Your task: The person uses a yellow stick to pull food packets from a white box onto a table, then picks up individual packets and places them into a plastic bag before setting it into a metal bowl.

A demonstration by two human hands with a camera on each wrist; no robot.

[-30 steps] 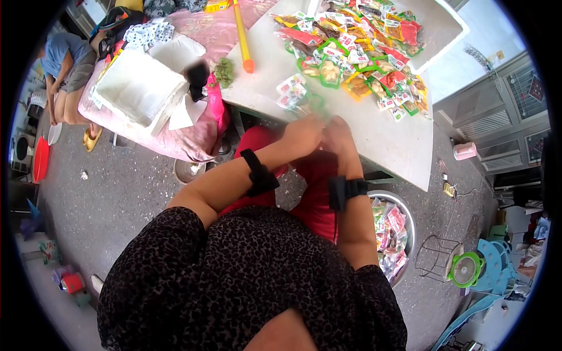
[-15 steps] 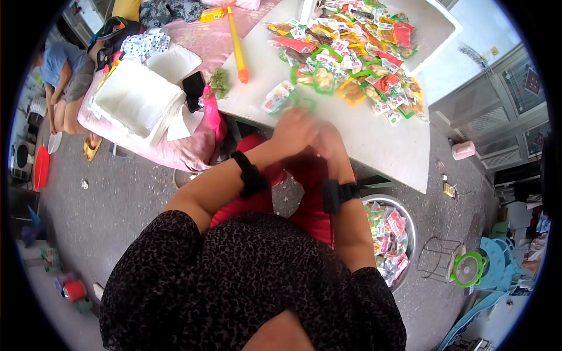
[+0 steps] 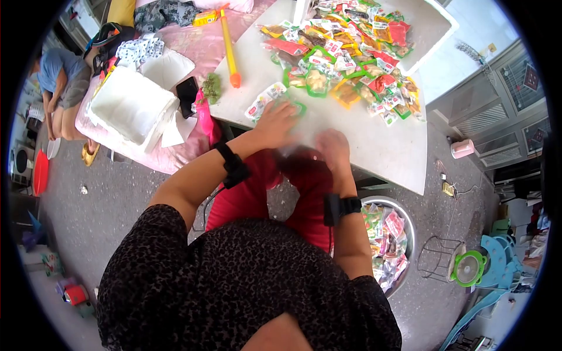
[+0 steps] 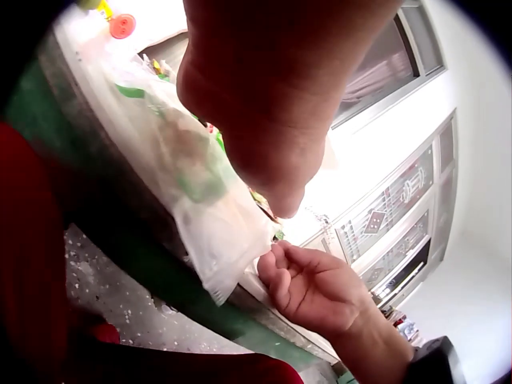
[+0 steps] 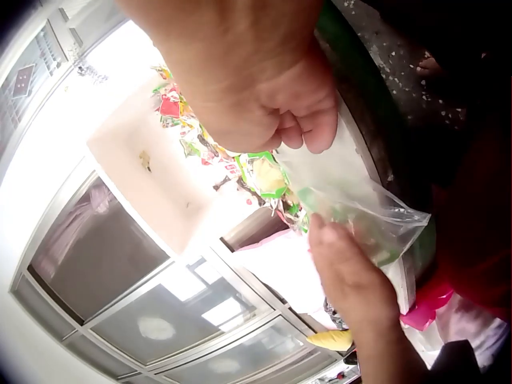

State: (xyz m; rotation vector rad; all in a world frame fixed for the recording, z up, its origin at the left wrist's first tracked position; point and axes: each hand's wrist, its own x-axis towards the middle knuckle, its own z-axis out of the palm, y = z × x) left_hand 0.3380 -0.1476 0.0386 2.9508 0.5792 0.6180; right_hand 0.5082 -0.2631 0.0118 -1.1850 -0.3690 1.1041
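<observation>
A clear plastic bag (image 4: 220, 240) with green-edged, white-labelled packets (image 3: 266, 100) inside lies along the near edge of the white table (image 3: 386, 153). My left hand (image 3: 278, 124) rests over the bag with its fingers extended, as the right wrist view also shows that hand (image 5: 352, 276). At the bag's other end, my right hand (image 3: 333, 147) has curled fingers and pinches the plastic edge; the left wrist view shows this hand (image 4: 312, 292) right at the bag's corner. Beyond both hands is a heap of small food packets (image 3: 351, 50) in green, yellow and red.
A white foam box (image 3: 430, 35) lies tipped behind the heap. To the left, another foam box (image 3: 132, 108) and a black phone (image 3: 187, 96) are on a pink-covered bed. A yellow stick (image 3: 228, 50) lies on the table. Below right stands a metal basin (image 3: 411, 234) of packets.
My hands, close together before, have drawn apart. The left has moved left across the bag, and the bag's packet end has shifted left on the table.
</observation>
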